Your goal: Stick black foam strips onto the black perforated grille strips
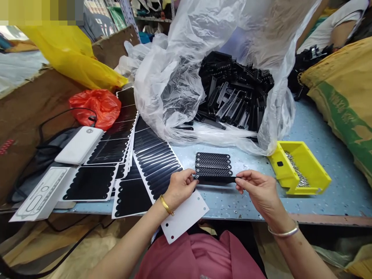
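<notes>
My left hand (180, 186) and my right hand (258, 190) pinch the two ends of a thin black strip (216, 179), held level just above the blue table. Directly behind it lies a row of several black perforated bars (213, 164), side by side, with small metal pieces at their ends. Beneath my left forearm spreads a white backing sheet (186, 217); black strips with rounded ends (158, 162) cover its far part. To the right of my right hand stands a yellow bin (312, 182) holding many small metal parts (297, 170).
A big clear plastic bag (180, 97) full of black plastic parts (232, 97) sits at the back. On the left are more strip sheets (90, 182), a white power bank (80, 145), a white box (37, 193) and a red bag (97, 108). A printed sack (345, 97) stands right.
</notes>
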Tool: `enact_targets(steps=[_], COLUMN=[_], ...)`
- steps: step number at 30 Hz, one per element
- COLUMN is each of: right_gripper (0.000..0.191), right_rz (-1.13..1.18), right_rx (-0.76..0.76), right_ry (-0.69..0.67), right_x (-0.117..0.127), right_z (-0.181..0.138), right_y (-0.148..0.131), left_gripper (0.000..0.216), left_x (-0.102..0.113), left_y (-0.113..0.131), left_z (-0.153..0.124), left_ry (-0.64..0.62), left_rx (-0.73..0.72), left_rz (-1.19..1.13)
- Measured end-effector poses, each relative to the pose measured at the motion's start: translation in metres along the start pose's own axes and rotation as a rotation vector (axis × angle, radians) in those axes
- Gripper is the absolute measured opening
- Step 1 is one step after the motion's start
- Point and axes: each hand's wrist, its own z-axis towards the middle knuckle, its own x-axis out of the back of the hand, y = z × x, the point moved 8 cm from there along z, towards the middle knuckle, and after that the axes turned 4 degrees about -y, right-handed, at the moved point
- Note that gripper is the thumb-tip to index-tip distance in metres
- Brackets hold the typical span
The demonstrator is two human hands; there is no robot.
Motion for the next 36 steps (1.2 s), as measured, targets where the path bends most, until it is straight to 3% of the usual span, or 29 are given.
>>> enact_targets(steps=[12, 22, 36], right_gripper=[0.023, 0.021, 0.023], right_rz=[-0.031, -0.028, -0.064], right_rx=[-0.002, -0.060, -0.056], right_ry=[0.063, 0.064, 0.061], right_x=[-0.009, -0.006, -0.005], right_z=[0.003, 0.006, 0.009], right_y=[0.009, 0.017, 0.020], left_gripper=[0.016, 0.013, 0.016], left_x=[-0.002, -0.005, -0.004], left_y=[-0.009, -0.011, -0.005], left_z=[0.002, 0.000, 0.001], left_ry=[-0.036, -0.057, -0.068], left_rx=[0.070, 0.006, 0.016], left_rz=[-0.093, 0.011, -0.032])
